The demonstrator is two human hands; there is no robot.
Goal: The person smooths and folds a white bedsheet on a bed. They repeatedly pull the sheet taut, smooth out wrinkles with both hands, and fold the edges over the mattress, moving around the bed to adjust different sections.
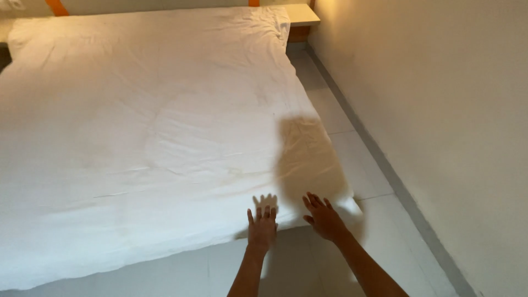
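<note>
A wide bed covered by a wrinkled white sheet (148, 126) fills most of the head view. My left hand (262, 226) reaches to the sheet's near edge with its fingers spread, holding nothing. Just to its right, my right hand (323, 215) is also spread flat at the near right corner of the sheet, empty. Both hands cast shadows on the cloth in front of them, and a larger shadow lies on the sheet beyond my right hand.
A pale tiled floor (363, 165) runs as a narrow strip between the bed and a cream wall (440, 99) on the right. A small light wooden bedside shelf (301, 15) sits at the far right corner by the head of the bed.
</note>
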